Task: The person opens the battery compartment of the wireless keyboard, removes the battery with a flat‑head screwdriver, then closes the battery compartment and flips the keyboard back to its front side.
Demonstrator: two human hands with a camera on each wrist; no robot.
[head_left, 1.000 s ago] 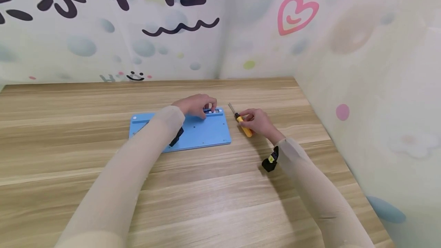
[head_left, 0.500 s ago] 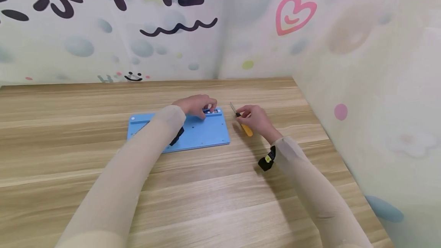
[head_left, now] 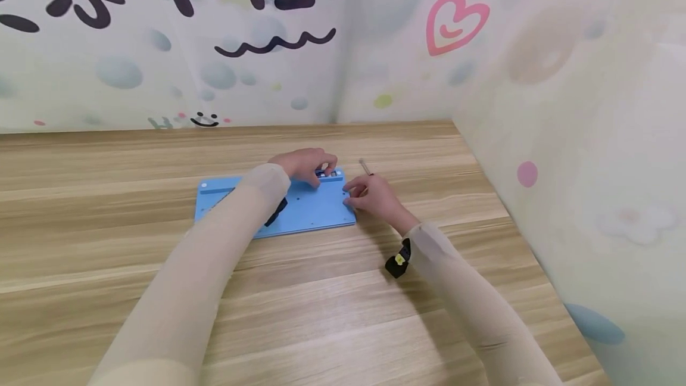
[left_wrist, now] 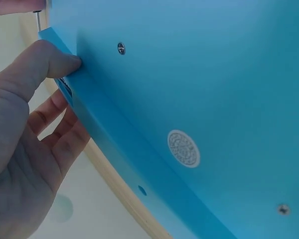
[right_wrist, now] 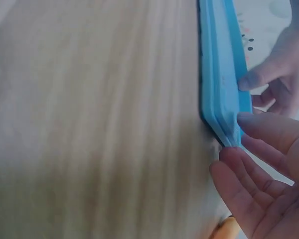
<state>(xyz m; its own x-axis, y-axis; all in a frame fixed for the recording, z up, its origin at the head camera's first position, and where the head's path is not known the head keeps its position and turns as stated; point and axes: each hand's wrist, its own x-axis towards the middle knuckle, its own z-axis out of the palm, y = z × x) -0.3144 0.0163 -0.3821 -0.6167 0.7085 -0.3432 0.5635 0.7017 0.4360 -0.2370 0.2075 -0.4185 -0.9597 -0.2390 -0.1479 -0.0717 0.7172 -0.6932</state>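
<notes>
A blue keyboard (head_left: pixel 300 210) lies underside up on the table, with screws and a round label (left_wrist: pixel 184 148) on its back. At its far edge my left hand (head_left: pixel 305 165) grips the raised ridge (left_wrist: pixel 119 134), thumb on top and fingers behind, beside an open slot. My right hand (head_left: pixel 375 198) holds the keyboard's right edge, its thumb over the top and its other fingers around the corner (right_wrist: pixel 231 142). Beyond that hand shows the metal shaft of a screwdriver (head_left: pixel 365 167); its orange handle (right_wrist: pixel 226 229) is mostly hidden by the hand.
The wooden table (head_left: pixel 321 290) backs onto a patterned wall (head_left: pixel 257 88), and a second wall (head_left: pixel 579 153) runs along its right side. A black wrist camera (head_left: pixel 398 264) hangs under the right sleeve.
My right hand has left the orange screwdriver's handle and moved left to the keyboard's right edge. The screwdriver stays on the table. My left hand keeps its place at the ridge.
</notes>
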